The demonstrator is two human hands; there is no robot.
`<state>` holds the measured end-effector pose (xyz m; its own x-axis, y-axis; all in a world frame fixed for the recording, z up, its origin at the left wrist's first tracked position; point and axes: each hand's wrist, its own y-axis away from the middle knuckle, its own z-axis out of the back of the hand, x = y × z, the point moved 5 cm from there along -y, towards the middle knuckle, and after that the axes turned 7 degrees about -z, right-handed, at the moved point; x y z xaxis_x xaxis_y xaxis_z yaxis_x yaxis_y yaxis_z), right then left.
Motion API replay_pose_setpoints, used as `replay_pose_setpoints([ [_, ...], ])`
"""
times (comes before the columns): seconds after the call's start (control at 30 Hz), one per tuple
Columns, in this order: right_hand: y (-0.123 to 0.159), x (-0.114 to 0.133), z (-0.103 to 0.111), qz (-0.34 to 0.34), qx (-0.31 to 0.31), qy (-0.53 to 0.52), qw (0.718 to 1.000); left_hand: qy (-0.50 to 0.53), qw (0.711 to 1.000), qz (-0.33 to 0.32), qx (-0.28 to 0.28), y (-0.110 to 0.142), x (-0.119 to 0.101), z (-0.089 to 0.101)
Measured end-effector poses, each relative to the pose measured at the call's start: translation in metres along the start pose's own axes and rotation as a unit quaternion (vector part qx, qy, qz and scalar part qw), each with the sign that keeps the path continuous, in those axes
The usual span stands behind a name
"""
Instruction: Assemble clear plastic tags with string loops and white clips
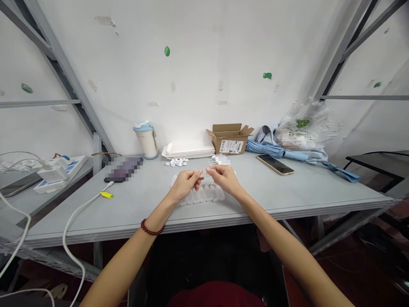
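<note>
My left hand and my right hand face each other over the table, thumb and forefinger pinched in each. Whatever lies between the fingertips is too small to make out. Just beneath them is a row of clear plastic tubular pieces lying side by side near the table's front edge, partly covered by the hands. Behind my left hand lies a loose pile of small white cap-like pieces. Small clear bags with white pieces lie behind my right hand.
At the back stand a cream tumbler, a white stack and an open cardboard box. A phone and a folded blue umbrella lie right. Left, a white cable runs to a dark, blurred device.
</note>
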<state>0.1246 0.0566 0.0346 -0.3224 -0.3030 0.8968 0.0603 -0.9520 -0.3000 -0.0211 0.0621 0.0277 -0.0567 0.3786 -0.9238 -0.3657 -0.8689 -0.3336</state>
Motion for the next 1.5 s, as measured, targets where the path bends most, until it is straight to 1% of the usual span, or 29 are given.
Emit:
replay_pose_setpoints([
  [0.1, -0.002, -0.003, -0.001, -0.026, 0.007, -0.038, 0.999, -0.033, 0.999, -0.029, 0.001, 0.001, -0.006, 0.001],
  [0.27, -0.001, -0.001, -0.003, -0.067, 0.041, -0.110, 0.991, -0.086, 0.995, -0.058, -0.004, 0.003, -0.010, 0.000],
  [0.33, -0.001, -0.001, -0.003, -0.073, 0.047, -0.121, 0.989, -0.097, 0.993, -0.067, -0.009, 0.003, -0.009, 0.000],
  [0.4, -0.003, -0.002, -0.002, -0.072, 0.059, -0.110, 0.990, -0.100, 0.992, -0.070, -0.019, 0.002, -0.006, 0.002],
  [0.47, -0.007, -0.004, 0.001, -0.057, 0.065, -0.069, 0.994, -0.100, 0.992, -0.065, -0.038, 0.000, -0.003, 0.007],
  [0.5, -0.009, -0.005, 0.006, -0.041, 0.056, -0.035, 0.997, -0.100, 0.992, -0.062, -0.051, -0.001, -0.001, 0.010],
  [0.57, -0.013, -0.004, 0.020, -0.001, 0.013, 0.060, 0.998, -0.099, 0.990, -0.056, -0.080, -0.003, 0.000, 0.017],
  [0.6, -0.015, -0.004, 0.029, 0.014, -0.011, 0.113, 0.993, -0.095, 0.989, -0.053, -0.096, -0.004, 0.001, 0.021],
  [0.63, -0.016, -0.004, 0.037, 0.017, -0.022, 0.158, 0.987, -0.088, 0.989, -0.049, -0.110, -0.005, 0.001, 0.025],
  [0.7, -0.018, -0.007, 0.053, 0.004, -0.012, 0.219, 0.976, -0.072, 0.988, -0.039, -0.132, -0.005, 0.002, 0.031],
  [0.8, -0.019, -0.016, 0.071, -0.030, 0.032, 0.282, 0.958, -0.057, 0.987, -0.027, -0.146, -0.006, 0.002, 0.034],
  [0.87, -0.019, -0.023, 0.075, -0.047, 0.078, 0.319, 0.943, -0.052, 0.988, -0.026, -0.145, -0.005, 0.002, 0.035],
  [0.93, -0.019, -0.029, 0.073, -0.064, 0.104, 0.357, 0.926, -0.048, 0.989, -0.025, -0.141, -0.005, 0.003, 0.034],
  [1.03, -0.020, -0.035, 0.068, -0.068, 0.101, 0.400, 0.908, -0.045, 0.989, -0.026, -0.139, -0.005, 0.003, 0.034],
  [1.2, -0.021, -0.033, 0.063, -0.033, 0.089, 0.423, 0.901, -0.058, 0.988, -0.024, -0.139, -0.007, 0.003, 0.039],
  [1.3, -0.020, -0.032, 0.063, -0.034, 0.088, 0.437, 0.894, -0.108, 0.985, -0.018, -0.132, -0.010, 0.000, 0.054],
  [1.37, -0.018, -0.029, 0.062, -0.027, 0.087, 0.432, 0.897, -0.160, 0.975, -0.024, -0.150, -0.010, -0.004, 0.074],
  [1.43, -0.017, -0.025, 0.060, -0.019, 0.084, 0.420, 0.904, -0.212, 0.958, -0.030, -0.190, -0.008, -0.008, 0.099],
  [1.5, -0.014, -0.020, 0.057, -0.013, 0.090, 0.409, 0.908, -0.250, 0.947, -0.020, -0.200, -0.005, -0.008, 0.119],
])
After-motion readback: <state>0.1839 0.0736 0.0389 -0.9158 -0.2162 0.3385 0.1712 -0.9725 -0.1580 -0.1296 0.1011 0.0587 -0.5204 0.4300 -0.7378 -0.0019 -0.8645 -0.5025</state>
